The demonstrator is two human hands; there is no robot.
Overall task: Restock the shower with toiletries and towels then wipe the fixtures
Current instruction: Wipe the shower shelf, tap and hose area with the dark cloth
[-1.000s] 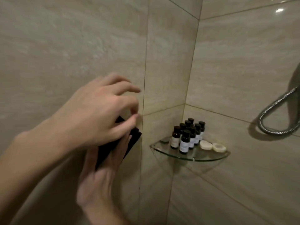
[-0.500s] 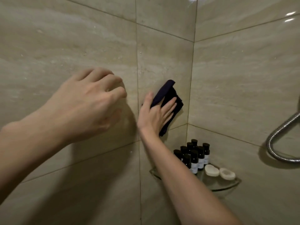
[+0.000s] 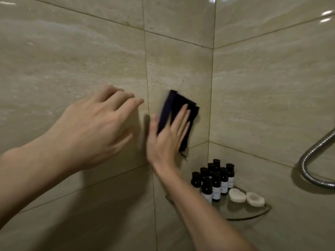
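Head view: a second back both hands are bunched on the dark cloth [image 3: 181, 105] lower down. Now the right hand [image 3: 166, 140] pins it flat on the wall tile [image 3: 177, 66] just left of the corner, fingers straight, blurry, so probably mid-wipe. The left hand [image 3: 97, 127] hangs loose beside it, holding nothing. Mini bottles [image 3: 215, 180] and soaps [image 3: 237, 195] sit on the glass corner shelf [image 3: 250, 212], so restocking looks done and wiping is underway.
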